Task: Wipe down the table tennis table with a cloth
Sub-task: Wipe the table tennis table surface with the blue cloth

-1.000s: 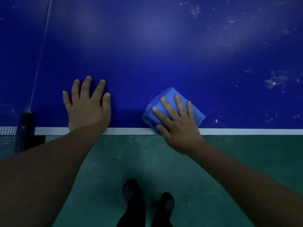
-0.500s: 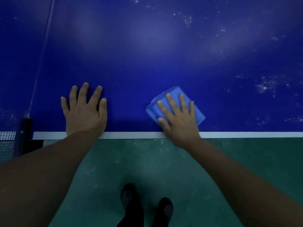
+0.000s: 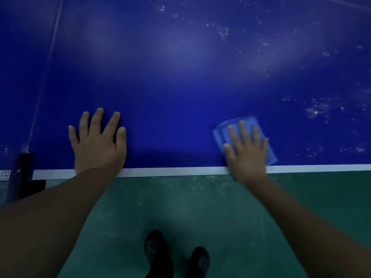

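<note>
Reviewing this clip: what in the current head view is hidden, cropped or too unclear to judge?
- Blue cloth: its middle is covered by the right hand pressing on it.
- Table tennis table: far and right parts cut by the frame edges.
- Net and net post: cropped at the left edge, dark.
- White specks: too small to tell dust from water.
- Left hand: palm contact is hidden beneath it.

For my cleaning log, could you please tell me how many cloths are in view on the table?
1. The blue cloth lies near the table's near edge, flat under the right hand. The left hand rests on bare surface. Nothing else resembling a cloth shows.
</note>
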### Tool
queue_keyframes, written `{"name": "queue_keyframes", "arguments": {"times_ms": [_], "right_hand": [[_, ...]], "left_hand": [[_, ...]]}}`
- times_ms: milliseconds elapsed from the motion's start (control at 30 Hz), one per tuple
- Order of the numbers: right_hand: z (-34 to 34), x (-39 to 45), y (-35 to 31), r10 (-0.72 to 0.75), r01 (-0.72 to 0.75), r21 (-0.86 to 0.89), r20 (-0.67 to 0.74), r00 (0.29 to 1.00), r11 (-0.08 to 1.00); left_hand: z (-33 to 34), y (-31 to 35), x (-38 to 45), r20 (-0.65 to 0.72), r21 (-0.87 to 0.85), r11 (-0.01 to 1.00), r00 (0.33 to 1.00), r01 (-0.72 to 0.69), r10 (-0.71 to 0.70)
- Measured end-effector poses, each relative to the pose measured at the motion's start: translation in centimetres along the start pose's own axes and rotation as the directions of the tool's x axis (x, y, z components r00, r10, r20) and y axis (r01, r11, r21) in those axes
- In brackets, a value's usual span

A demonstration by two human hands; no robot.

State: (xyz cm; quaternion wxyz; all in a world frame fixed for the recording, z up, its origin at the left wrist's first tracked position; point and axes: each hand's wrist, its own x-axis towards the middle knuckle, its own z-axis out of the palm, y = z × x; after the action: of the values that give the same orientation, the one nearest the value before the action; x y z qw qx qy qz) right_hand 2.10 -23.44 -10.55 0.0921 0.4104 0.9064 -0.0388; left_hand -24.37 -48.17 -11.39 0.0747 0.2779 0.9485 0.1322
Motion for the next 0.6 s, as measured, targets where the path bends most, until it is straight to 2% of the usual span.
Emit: {"name": "queue_keyframes", "arguments": {"times_ms": [33,100,133,167,200,267,300,333,367,400,467,533,567,600], "right_hand": [[-0.3,0.4,2.0,0.165,-0.165,0.035,0.003,0.986,0.986],[-0.4,0.9,3.3,0.432,-0.431,0.148,0.025,0.902,0.89],[-0.3,1.0,2.2,0.488,-0.483,0.173,0.019,0.873,0.858],[-0.1,0.7,0.3,0.483,-0.477,0.175,0.011,0.876,0.861],[0.2,0.1,-1.8,0.401,-0.394,0.169,-0.012,0.916,0.904],[0.7,-1.6,-5.0,0.038,-0.033,0.116,-0.037,0.999,0.993],[0.8,-2.4,-5.2,-0.151,0.151,0.071,-0.015,0.988,0.986],[0.6,-2.5,-4.4,-0.265,0.264,0.046,0.016,0.964,0.963],[0.3,-2.0,-2.8,-0.296,0.295,0.025,0.034,0.955,0.955],[0.1,-1.2,-0.8,-0.241,0.241,-0.003,0.042,0.97,0.97],[-0.5,1.0,2.5,0.056,-0.056,0.004,0.028,0.998,0.998],[-1.0,3.2,2.7,0.362,-0.363,0.137,0.035,0.932,0.922],[-1.0,3.9,1.3,0.415,-0.416,0.152,0.033,0.909,0.897],[-0.9,4.2,-0.9,0.376,-0.373,0.142,0.005,0.927,0.917]], "left_hand": [[0.0,0.0,0.0,0.0,-0.003,1.0,1.0,0.001,-0.001],[-0.1,0.0,-0.1,0.001,-0.008,1.0,1.0,0.003,-0.003],[-0.1,0.1,-0.1,0.001,-0.007,1.0,1.0,0.004,-0.004],[-0.2,0.1,-0.1,0.002,-0.005,1.0,1.0,0.002,-0.002],[-0.2,0.1,-0.1,0.007,-0.003,1.0,1.0,0.001,-0.001],[-0.3,0.1,-0.2,0.009,-0.003,1.0,1.0,0.004,-0.004],[-0.3,0.0,-0.2,0.008,-0.005,1.0,1.0,0.004,-0.004],[-0.3,-0.1,-0.2,0.006,-0.005,1.0,1.0,0.004,-0.004],[-0.2,-0.1,-0.2,0.004,-0.004,1.0,1.0,0.003,-0.003],[-0.2,0.0,-0.2,0.004,-0.004,1.0,1.0,0.002,-0.002],[-0.2,0.1,-0.2,0.007,-0.004,1.0,1.0,0.005,-0.005],[-0.4,0.3,-0.2,0.009,-0.006,1.0,1.0,0.006,-0.006],[-0.4,0.4,-0.2,0.013,-0.008,1.0,1.0,0.007,-0.007],[-0.5,0.4,-0.2,0.017,-0.01,1.0,1.0,0.006,-0.006]]}}
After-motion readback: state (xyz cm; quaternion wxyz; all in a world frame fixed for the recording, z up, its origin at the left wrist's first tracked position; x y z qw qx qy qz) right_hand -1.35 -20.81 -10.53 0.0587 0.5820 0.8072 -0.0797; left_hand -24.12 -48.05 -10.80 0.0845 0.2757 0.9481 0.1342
